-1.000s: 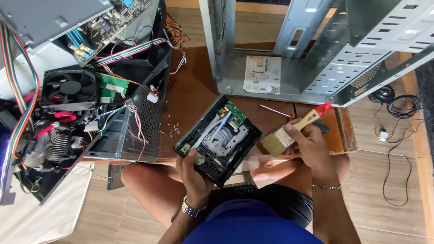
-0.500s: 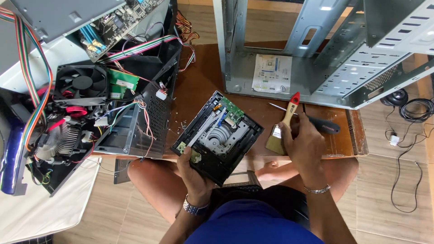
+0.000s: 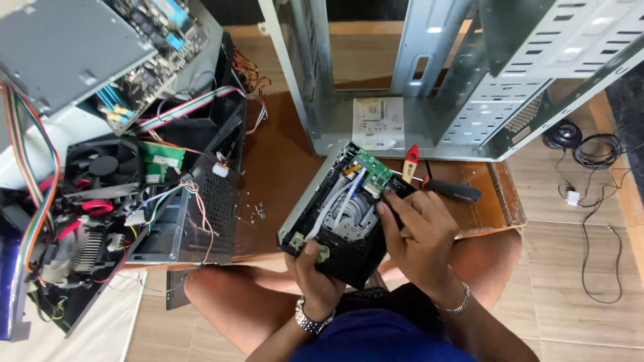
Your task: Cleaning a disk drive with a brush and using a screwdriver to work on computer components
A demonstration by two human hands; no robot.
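An opened black optical drive (image 3: 339, 214), with a green circuit board and white ribbon inside, is tilted above my lap at the table's front edge. My left hand (image 3: 315, 268), with a watch on the wrist, grips its near corner from below. My right hand (image 3: 416, 231) rests on the drive's right side and holds a small paintbrush (image 3: 410, 164), whose red-tipped wooden handle sticks up behind the fingers. The bristles are hidden by my hand.
A bare metal computer case (image 3: 429, 74) stands at the back of the brown table (image 3: 275, 167). A screwdriver (image 3: 446, 190) lies right of the drive. Loose screws (image 3: 255, 211) lie at centre. Fans, wires and boards (image 3: 107, 201) pile at the left. Cables (image 3: 597, 174) trail on the tiled floor.
My right hand has swung the brush from out at the right in onto the drive's right side. The drive has stayed in my left hand, tilting slightly.
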